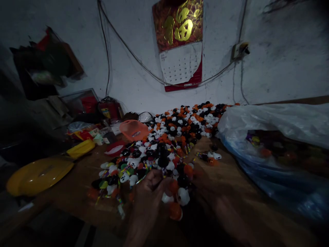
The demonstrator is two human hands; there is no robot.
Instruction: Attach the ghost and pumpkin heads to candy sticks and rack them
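Note:
My left hand (149, 190) is closed in a pinch at the front of a heap of small Halloween beads (180, 123). The beads are orange pumpkins, white skull or ghost shapes and black pieces, several of them on strings with small coloured beads. A bead string at the thumb shows a white piece (183, 196) and an orange piece (175, 211) hanging beside the hand. Black beads (162, 157) rise just above the fingers. To the right, my right hand (216, 202) is dark and blurred over the table, and its fingers cannot be made out.
A large clear plastic bag (267, 116) with colourful pieces lies at the right. On the left are a yellow lid-like object (41, 175), a salmon plastic basket (133, 130) and a red dish (114, 149). Behind, a calendar (181, 65) and cables hang on the wall.

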